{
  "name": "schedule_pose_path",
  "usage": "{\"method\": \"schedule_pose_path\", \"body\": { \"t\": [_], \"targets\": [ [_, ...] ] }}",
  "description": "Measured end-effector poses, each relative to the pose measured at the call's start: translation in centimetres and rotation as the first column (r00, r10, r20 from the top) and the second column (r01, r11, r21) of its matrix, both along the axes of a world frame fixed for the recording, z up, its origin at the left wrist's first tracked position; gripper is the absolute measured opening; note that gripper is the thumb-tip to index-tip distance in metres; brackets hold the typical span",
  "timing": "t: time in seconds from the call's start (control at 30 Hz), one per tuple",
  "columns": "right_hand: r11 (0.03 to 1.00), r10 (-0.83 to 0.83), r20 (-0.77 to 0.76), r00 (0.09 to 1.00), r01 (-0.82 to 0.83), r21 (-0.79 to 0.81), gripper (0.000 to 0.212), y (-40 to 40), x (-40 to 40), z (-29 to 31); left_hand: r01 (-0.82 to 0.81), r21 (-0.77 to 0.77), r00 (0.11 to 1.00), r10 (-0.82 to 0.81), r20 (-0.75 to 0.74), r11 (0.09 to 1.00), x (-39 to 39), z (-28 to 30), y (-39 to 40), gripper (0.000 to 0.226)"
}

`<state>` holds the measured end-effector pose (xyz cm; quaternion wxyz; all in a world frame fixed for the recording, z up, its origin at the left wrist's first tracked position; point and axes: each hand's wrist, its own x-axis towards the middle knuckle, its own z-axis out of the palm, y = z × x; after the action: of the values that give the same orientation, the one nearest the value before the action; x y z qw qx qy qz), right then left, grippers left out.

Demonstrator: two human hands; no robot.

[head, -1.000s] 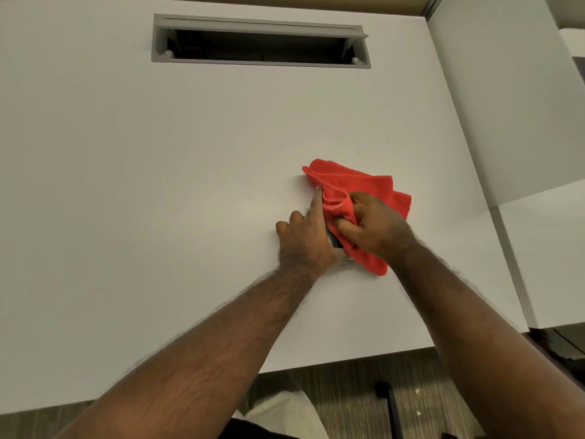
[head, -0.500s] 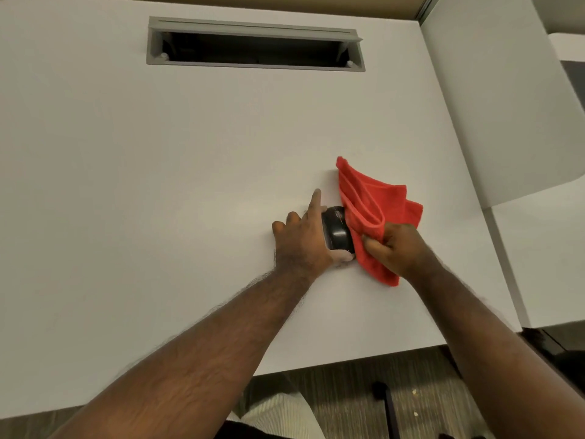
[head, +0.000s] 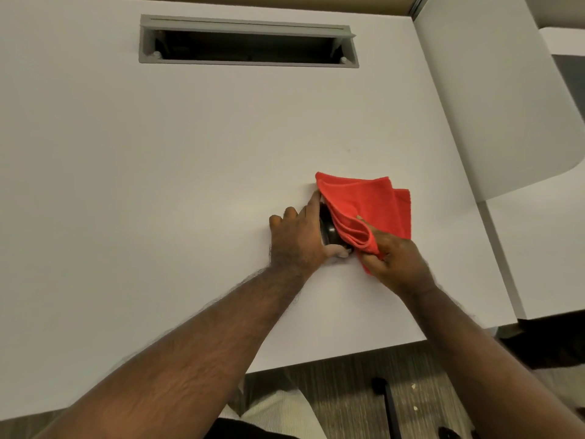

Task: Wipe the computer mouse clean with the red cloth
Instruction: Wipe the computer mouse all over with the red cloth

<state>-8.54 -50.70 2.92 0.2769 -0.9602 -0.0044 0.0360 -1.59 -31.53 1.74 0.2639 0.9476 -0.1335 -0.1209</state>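
The computer mouse [head: 329, 231] is lying on the white surface [head: 158, 185] toward its right edge, mostly hidden. The left hand [head: 297, 240] is gripping its side. The right hand [head: 395, 261] is pinching the folded red cloth [head: 370, 207], which is draping over the mouse.

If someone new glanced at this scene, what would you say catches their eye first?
The red cloth stands out at once, bright against the white desk, right of centre. The right hand grips its near edge and lays it over a black mouse, which the left hand steadies from the left. At the far edge of the desk, a long grey cable slot lies open and dark.
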Motion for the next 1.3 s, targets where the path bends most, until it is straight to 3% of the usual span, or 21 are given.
{"method": "schedule_pose_path", "body": {
  "t": [0.07, 0.13, 0.2, 0.33, 0.4, 0.53, 0.63, 0.7, 0.77, 0.83, 0.93, 1.0, 1.07, 1.23, 1.3],
  "targets": [
    [0.981, -0.19, 0.024, 0.981, 0.189, 0.05, 0.021, -0.3, -0.3, -0.2, 0.032, 0.035, 0.999, -0.032, 0.001, 0.999, 0.2, 0.0, 0.0, 0.118],
    [0.909, -0.393, 0.03, 0.919, 0.384, 0.164, 0.031, -0.5, -0.5, -0.7, 0.063, 0.047, 0.998, -0.062, -0.014, 0.997, 0.6, -0.1, 0.1, 0.109],
    [0.872, -0.456, 0.033, 0.889, 0.44, 0.215, 0.034, -0.1, -0.6, -0.8, 0.055, 0.022, 0.998, -0.055, -0.006, 0.998, 1.1, 0.0, 0.3, 0.093],
    [0.91, -0.348, 0.123, 0.929, 0.304, 0.282, 0.016, 2.0, -0.9, -0.3, 0.093, 0.035, 0.994, -0.095, 0.051, 0.995, 1.7, 0.4, 0.2, 0.058],
    [0.945, -0.258, 0.143, 0.955, 0.219, 0.244, 0.042, 2.9, -1.8, -0.6, 0.123, 0.064, 0.991, -0.126, 0.05, 0.99, 1.7, 0.7, -0.1, 0.049],
    [0.996, 0.039, 0.16, 0.986, -0.025, -0.087, 0.049, 4.4, -3.6, -1.7, 0.121, 0.157, 0.99, -0.131, 0.057, 0.98, 1.6, 0.7, -0.1, 0.047],
    [0.979, 0.04, 0.163, 0.986, -0.006, -0.204, 0.055, 4.7, -3.7, -1.7, 0.113, 0.166, 0.992, -0.122, 0.045, 0.98, 1.6, 0.6, 0.0, 0.049],
    [0.969, -0.097, 0.137, 0.986, 0.125, -0.215, 0.056, 4.5, -3.7, -1.9, 0.096, 0.145, 0.994, -0.101, 0.032, 0.985, 1.6, 0.6, 0.0, 0.047],
    [0.919, -0.382, 0.063, 0.922, 0.386, -0.084, 0.055, 3.6, -3.4, -1.9, 0.086, 0.125, 0.996, -0.085, -0.007, 0.989, 1.7, 0.5, 0.0, 0.048],
    [0.851, -0.524, 0.051, 0.85, 0.519, 0.081, 0.046, 2.9, -3.2, -1.4, 0.084, 0.113, 0.996, -0.081, -0.034, 0.99, 1.9, 0.5, -0.1, 0.049],
    [0.928, -0.352, 0.179, 0.919, 0.317, 0.197, 0.039, 3.3, -3.4, -0.7, 0.078, 0.1, 0.995, -0.072, -0.062, 0.992, 2.3, 0.4, 0.0, 0.048],
    [0.999, -0.046, 0.198, 0.979, 0.041, 0.034, 0.042, 4.8, -3.9, -1.1, 0.066, 0.094, 0.996, -0.06, -0.066, 0.993, 2.4, 0.4, 0.0, 0.04],
    [0.976, 0.169, 0.211, 0.963, -0.134, -0.17, 0.046, 5.5, -4.0, -2.0, 0.048, 0.089, 0.998, -0.043, -0.054, 0.995, 2.4, 0.4, 0.1, 0.033],
    [0.968, -0.032, 0.211, 0.977, 0.083, -0.238, 0.044, 6.0, -4.3, -2.1, 0.068, 0.09, 0.997, -0.065, -0.038, 0.994, 2.6, 0.7, -0.1, 0.03],
    [0.97, -0.133, 0.206, 0.969, 0.17, -0.174, 0.044, 6.2, -4.3, -1.9, 0.074, 0.115, 0.997, -0.07, -0.037, 0.991, 2.6, 0.8, -0.2, 0.03]
  ]
}}
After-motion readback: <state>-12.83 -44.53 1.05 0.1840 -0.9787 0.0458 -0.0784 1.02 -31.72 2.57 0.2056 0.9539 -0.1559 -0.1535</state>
